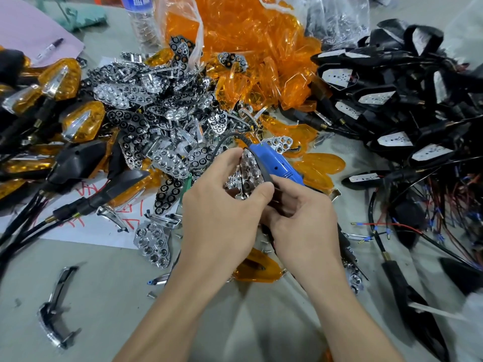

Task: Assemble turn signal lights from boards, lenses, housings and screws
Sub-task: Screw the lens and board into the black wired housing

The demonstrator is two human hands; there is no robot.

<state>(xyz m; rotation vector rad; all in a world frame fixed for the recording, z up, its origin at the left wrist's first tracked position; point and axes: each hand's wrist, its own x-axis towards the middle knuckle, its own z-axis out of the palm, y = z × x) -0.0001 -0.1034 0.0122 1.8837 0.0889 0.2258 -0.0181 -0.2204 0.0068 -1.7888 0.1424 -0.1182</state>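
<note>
Your left hand (pixel 219 205) and right hand (pixel 303 218) meet over the middle of the worktop (pixel 117 283). The left fingers (pixel 232 156) curl round a chrome reflector (pixel 247 171), pinching it at its top and side. Your right thumb and fingers are pressed onto the black housing (pixel 261 165) whose rim crosses that reflector; the rest of the housing is hidden under your palm. A blue electric screwdriver (pixel 277 163) lies just behind both hands with its cord arching up. Whether your right hand touches it cannot be told.

At the far edge a clear plastic bag (pixel 183 11) gapes open, crammed with orange lenses (pixel 248 35) that spill out of its mouth onto the worktop. A second clear bag (pixel 337 22) stands to its right, and its contents are too blurred to name. A plastic bottle (pixel 142 22) stands left of the first bag.

Loose chrome reflectors are heaped (pixel 156 100) in front of the bags. Black housings with white boards and wires (pixel 386 97) are piled at the right. Finished amber lights (pixel 70 79) are stacked at the left.
</note>
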